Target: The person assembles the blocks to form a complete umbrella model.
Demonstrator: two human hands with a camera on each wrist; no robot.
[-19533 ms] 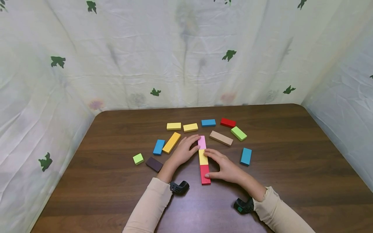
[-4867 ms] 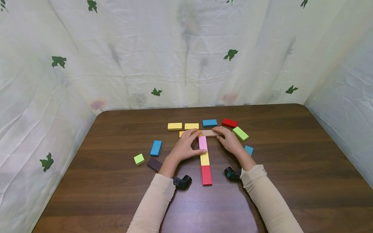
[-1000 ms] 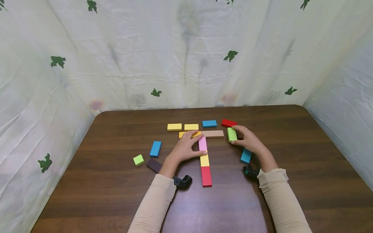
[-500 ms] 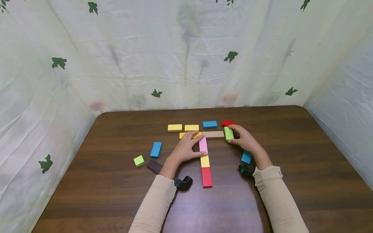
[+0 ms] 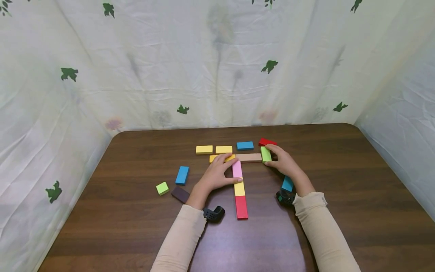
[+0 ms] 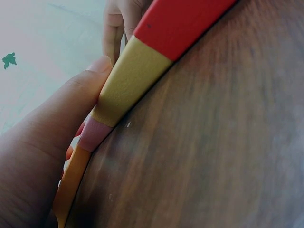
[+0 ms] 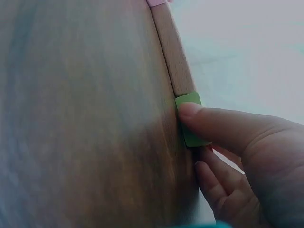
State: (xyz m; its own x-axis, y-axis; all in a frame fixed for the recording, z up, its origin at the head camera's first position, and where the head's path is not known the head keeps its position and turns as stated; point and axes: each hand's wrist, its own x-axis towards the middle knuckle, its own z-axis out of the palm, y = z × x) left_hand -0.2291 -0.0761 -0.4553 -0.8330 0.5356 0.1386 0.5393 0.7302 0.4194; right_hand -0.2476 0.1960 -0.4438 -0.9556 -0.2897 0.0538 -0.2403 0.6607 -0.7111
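A column of a red block (image 5: 241, 207), a yellow block (image 5: 239, 189) and a pink block (image 5: 236, 169) runs up the table. Across its far end lie an orange block (image 5: 212, 158) on the left and a natural wood block (image 5: 249, 158) on the right. My left hand (image 5: 216, 174) rests on this arrangement, fingers at the orange and pink blocks, its thumb touching the yellow one. My right hand (image 5: 286, 165) pinches a green block (image 5: 266, 154) between thumb and fingers. In the right wrist view the green block (image 7: 192, 135) meets the wood block's end.
Two yellow blocks (image 5: 204, 150), a blue block (image 5: 245, 146) and a red block (image 5: 267, 142) lie behind. Another blue block (image 5: 287, 183) sits under the right wrist. To the left are a blue block (image 5: 182, 175), a green cube (image 5: 162, 188) and a dark block (image 5: 180, 194).
The right hand has brought the green block left and straightened it against the wood block's end. Earlier, the orange and wood blocks came across the column's far end. The left hand has stayed put lately.
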